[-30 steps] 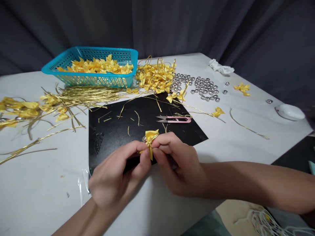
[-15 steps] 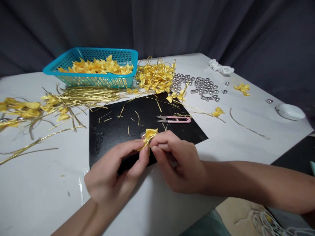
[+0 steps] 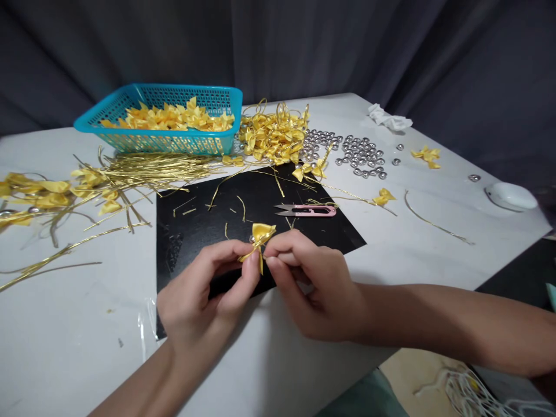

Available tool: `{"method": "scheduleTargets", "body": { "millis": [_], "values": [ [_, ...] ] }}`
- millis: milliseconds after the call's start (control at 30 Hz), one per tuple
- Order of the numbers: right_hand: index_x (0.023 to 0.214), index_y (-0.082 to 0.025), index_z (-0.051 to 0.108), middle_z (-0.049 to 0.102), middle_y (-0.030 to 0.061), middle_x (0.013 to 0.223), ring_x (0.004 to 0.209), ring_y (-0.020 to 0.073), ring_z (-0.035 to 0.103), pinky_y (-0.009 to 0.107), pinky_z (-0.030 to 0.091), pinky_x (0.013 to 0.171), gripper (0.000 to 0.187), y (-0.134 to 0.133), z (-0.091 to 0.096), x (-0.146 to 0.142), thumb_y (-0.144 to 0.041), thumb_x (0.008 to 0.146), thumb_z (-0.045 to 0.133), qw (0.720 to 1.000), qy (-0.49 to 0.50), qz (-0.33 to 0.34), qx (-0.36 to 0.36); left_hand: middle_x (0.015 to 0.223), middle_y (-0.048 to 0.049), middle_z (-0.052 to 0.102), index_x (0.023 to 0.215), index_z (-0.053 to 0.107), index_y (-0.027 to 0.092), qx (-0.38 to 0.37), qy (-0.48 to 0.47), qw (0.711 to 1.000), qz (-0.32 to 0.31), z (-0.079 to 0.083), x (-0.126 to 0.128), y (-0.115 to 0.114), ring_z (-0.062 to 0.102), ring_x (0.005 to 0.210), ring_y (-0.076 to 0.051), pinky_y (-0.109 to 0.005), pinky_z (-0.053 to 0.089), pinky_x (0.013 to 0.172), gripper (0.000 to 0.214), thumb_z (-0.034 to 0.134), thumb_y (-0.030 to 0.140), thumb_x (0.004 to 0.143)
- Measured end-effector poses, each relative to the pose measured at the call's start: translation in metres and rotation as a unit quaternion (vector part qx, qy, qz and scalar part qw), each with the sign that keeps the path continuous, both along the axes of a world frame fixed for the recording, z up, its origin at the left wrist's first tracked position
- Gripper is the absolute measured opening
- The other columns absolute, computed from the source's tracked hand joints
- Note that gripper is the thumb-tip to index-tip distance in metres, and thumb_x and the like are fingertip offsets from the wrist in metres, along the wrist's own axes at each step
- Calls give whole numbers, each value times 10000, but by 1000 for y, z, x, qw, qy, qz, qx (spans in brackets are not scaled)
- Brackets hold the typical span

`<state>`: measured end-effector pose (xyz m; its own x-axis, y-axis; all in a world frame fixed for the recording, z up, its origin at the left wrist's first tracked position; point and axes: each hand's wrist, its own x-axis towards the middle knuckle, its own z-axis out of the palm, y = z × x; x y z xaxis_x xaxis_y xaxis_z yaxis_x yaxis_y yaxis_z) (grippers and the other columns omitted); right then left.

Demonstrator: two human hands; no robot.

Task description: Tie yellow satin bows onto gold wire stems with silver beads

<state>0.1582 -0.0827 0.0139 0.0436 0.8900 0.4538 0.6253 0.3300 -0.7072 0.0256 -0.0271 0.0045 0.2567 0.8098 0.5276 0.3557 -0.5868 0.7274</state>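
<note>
A yellow satin ribbon bow (image 3: 262, 233) is pinched between the thumb and fingers of my left hand (image 3: 206, 289), above the black board. Behind it a silver bead (image 3: 252, 238) partly shows at the fingertips. Gold cord crosses the bow's middle. My right hand (image 3: 315, 289) is closed in a pinch just right of the bow, where a thin end of gold cord seems to enter the fingertips; most of it is hidden. Pink thread snips (image 3: 306, 210) lie on the black board (image 3: 195, 217) beyond my hands, among short gold cord clippings.
A blue basket (image 3: 165, 132) of yellow bows stands at the back left. Before it lies a bundle of gold cords (image 3: 160, 168). Finished-looking yellow bows (image 3: 273, 136) are heaped beside silver beads (image 3: 362, 153). A white dish (image 3: 511, 197) sits near the right edge.
My left hand has turned slightly and shifted right, tilting the bow more upright, so more of its upper loop shows. The right hand's pinch stays nearly in place.
</note>
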Motion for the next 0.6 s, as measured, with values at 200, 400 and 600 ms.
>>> {"method": "scheduleTargets", "body": {
  "millis": [200, 400, 600],
  "values": [
    [854, -166, 446, 490, -61, 578, 401, 28, 393, 139, 297, 412, 64, 0, 1, 0, -129, 884, 405, 1000, 3, -3, -16, 715, 80, 701, 838, 650, 222, 41, -11, 999, -20, -1, -4, 4, 653, 572, -50, -106, 526, 591, 139, 682, 132, 736],
    [858, -167, 443, 482, -70, 566, 376, 18, 360, 141, 286, 407, 62, 0, 0, -1, -130, 888, 404, 1000, 6, -11, -20, 730, 78, 707, 850, 651, 225, 34, -10, 999, -21, -2, -4, 3, 653, 573, -52, -115, 529, 587, 141, 679, 138, 742],
    [864, -175, 433, 465, -81, 547, 364, 25, 313, 151, 278, 398, 56, 2, 0, -1, -139, 894, 403, 999, 16, -21, -23, 710, 75, 714, 836, 652, 229, 35, -12, 999, -12, 0, -3, 2, 669, 562, -75, -143, 539, 547, 125, 688, 164, 735]
  ]
}}
